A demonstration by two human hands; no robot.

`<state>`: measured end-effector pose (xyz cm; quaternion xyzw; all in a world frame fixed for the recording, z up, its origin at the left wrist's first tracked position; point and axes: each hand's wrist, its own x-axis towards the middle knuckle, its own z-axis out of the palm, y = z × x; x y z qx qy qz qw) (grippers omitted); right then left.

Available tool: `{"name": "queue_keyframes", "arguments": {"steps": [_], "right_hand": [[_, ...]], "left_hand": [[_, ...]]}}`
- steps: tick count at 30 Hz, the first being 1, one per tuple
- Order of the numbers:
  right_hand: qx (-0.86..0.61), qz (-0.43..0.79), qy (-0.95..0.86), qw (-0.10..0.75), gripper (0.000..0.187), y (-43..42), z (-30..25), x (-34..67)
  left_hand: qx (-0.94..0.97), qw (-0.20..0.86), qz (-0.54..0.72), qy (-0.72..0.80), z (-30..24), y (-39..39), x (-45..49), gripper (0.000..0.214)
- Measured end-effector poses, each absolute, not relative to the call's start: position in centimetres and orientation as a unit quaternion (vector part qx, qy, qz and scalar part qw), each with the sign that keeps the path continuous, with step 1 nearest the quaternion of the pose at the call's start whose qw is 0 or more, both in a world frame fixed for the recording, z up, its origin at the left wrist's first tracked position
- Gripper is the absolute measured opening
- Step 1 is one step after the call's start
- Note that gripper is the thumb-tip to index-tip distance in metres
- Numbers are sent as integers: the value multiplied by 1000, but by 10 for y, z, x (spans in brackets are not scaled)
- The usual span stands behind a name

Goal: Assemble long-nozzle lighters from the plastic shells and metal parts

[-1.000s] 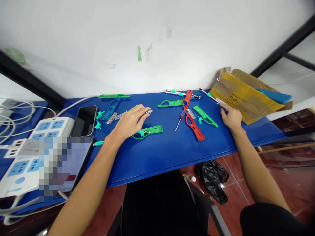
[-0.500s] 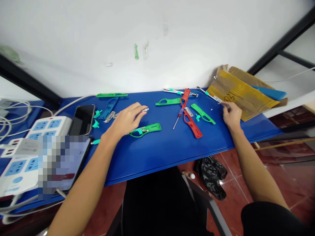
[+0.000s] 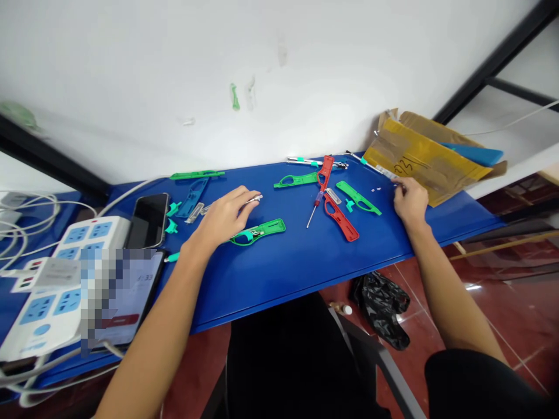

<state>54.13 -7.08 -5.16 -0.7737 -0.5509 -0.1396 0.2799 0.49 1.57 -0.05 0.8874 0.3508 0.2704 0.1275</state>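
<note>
My left hand [image 3: 229, 215] hovers above the table's left half, its thumb and fingertips pinching a small silver metal part [image 3: 257, 198]. Below it lies a green lighter shell half [image 3: 271, 228] with metal and teal parts inside. At the right, my right hand [image 3: 411, 201] rests closed by the cardboard. Its fingertips meet the near end of a thin metal lighter tube [image 3: 371, 166] with a teal piece on it; what they grip is hidden. Two tiny white bits [image 3: 378, 188] lie left of that hand. Another green shell half [image 3: 358, 198] is close by.
Red shell halves [image 3: 340, 218] and a red-handled screwdriver [image 3: 317, 202] lie mid-table. A blue shell half [image 3: 194, 196] lies left. Phones [image 3: 149, 220] and a white power strip [image 3: 43, 314] with cables crowd the left end. Taped cardboard [image 3: 430, 166] stands at the right.
The camera view has shifted slightly. A second tiny white bit now shows on the table left of my right hand. Both hands keep nearly the same places and grips.
</note>
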Motion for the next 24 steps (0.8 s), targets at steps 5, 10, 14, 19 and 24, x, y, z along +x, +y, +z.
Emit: {"name": "queue_keyframes", "arguments": {"steps": [5, 10, 14, 19, 24], "right_hand": [[-828, -136, -489, 238, 48, -71, -52, 538], [-841, -133, -475, 222, 46, -68, -50, 534], [-797, -122, -546, 226, 41, -75, -40, 509], [-722, -148, -624, 258, 42, -85, -18, 428], [-550, -97, -776, 294, 48, -51, -4, 324]], "left_hand": [[888, 130, 272, 347, -1, 16, 4, 40], [886, 131, 273, 352, 0, 15, 5, 40], [885, 133, 272, 355, 1, 14, 5, 41], [884, 133, 266, 360, 0, 16, 6, 42], [878, 127, 263, 379, -3, 20, 4, 44]]}}
